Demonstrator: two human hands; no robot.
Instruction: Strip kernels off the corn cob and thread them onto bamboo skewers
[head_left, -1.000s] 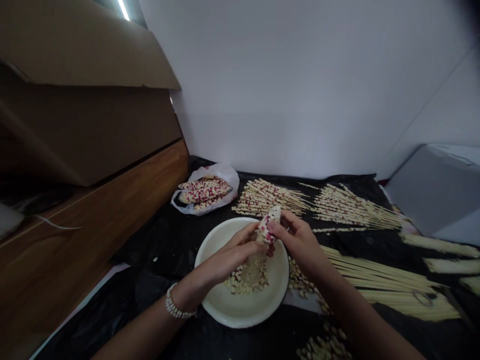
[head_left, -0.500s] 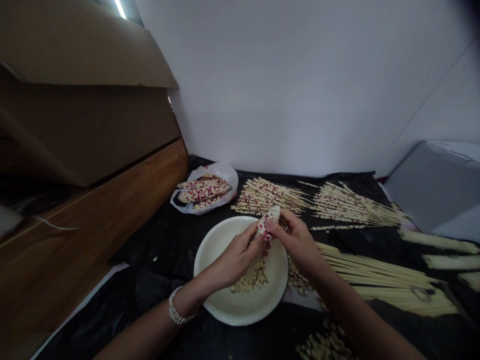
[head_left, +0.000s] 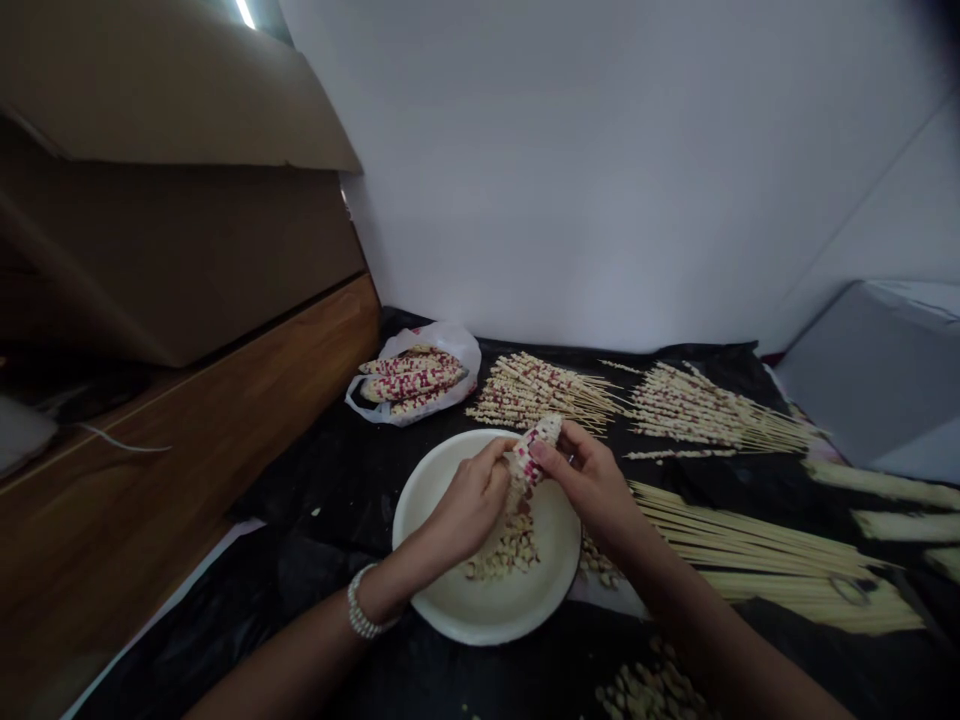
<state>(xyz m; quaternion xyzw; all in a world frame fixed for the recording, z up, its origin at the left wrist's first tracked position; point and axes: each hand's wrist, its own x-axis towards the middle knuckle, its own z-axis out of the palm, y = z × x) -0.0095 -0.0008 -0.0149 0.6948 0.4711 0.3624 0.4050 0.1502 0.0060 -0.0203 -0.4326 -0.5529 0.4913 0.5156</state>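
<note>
Above a white bowl (head_left: 420, 560), a corn cob (head_left: 541, 436) with white and dark red kernels is held at a tilt. My right hand (head_left: 592, 475) grips its upper part, thumb pressed across the kernels. Closed round the lower end is my left hand (head_left: 469, 505), its fingers curled and partly hidden; a beaded bracelet (head_left: 360, 605) circles that wrist. The cob's lower part looks stripped of kernels. Loose kernels (head_left: 506, 550) lie in the bowl beneath both hands.
A plastic bag of corn cobs (head_left: 412, 382) lies behind the bowl. Kernel-threaded skewers (head_left: 540, 392) form two piles at the back. Bare sticks (head_left: 750, 540), pale rods (head_left: 907, 525) and more loose kernels (head_left: 652, 690) are at right. A cardboard box (head_left: 187, 250) stands left.
My left hand's fingers have shifted from lying along the cob to curling at its lower end. The right hand keeps its grip. The view has shifted slightly.
</note>
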